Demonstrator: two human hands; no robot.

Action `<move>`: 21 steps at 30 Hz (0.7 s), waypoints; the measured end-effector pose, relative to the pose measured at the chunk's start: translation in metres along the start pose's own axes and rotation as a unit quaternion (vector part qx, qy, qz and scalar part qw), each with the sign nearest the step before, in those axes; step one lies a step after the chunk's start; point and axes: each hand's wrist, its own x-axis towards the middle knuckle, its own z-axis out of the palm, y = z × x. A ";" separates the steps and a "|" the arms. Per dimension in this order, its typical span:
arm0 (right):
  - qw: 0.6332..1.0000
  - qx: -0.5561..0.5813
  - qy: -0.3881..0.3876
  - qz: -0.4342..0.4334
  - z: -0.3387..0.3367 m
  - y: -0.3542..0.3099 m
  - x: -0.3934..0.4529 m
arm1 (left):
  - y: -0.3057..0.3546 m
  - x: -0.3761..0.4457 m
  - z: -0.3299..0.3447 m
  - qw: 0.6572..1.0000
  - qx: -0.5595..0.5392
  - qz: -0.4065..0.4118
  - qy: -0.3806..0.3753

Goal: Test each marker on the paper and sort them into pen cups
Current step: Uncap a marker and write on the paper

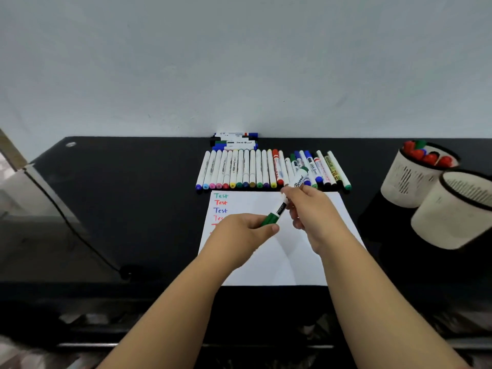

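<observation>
Above the white paper I hold a white whiteboard marker with a green cap slanted between both hands. My left hand grips its green cap end. My right hand pinches the white barrel higher up. The paper bears several coloured "Test" words at its top left, partly hidden by my left hand. A row of markers lies side by side just beyond the paper. Two white pen cups stand at the right: the far cup holds red and blue markers, the near cup shows nothing inside.
A small stack of boxed markers lies against the wall behind the row. The black desk has a cable running across its left side to a round plug. A pale box edge shows at the far left.
</observation>
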 end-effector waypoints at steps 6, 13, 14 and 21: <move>1.000 -0.028 0.009 0.008 0.022 0.022 -0.020 | -0.023 -0.017 0.001 0.999 0.018 -0.002 0.031; 1.000 0.013 0.013 0.013 0.037 0.029 -0.019 | -0.038 -0.019 0.000 0.998 -0.015 0.005 0.067; 1.000 0.011 0.015 0.012 0.038 0.029 -0.019 | -0.039 -0.019 0.000 0.997 -0.013 0.006 0.072; 1.000 -0.012 0.025 -0.009 0.044 0.027 -0.017 | -0.040 -0.018 -0.004 0.996 -0.010 0.013 0.089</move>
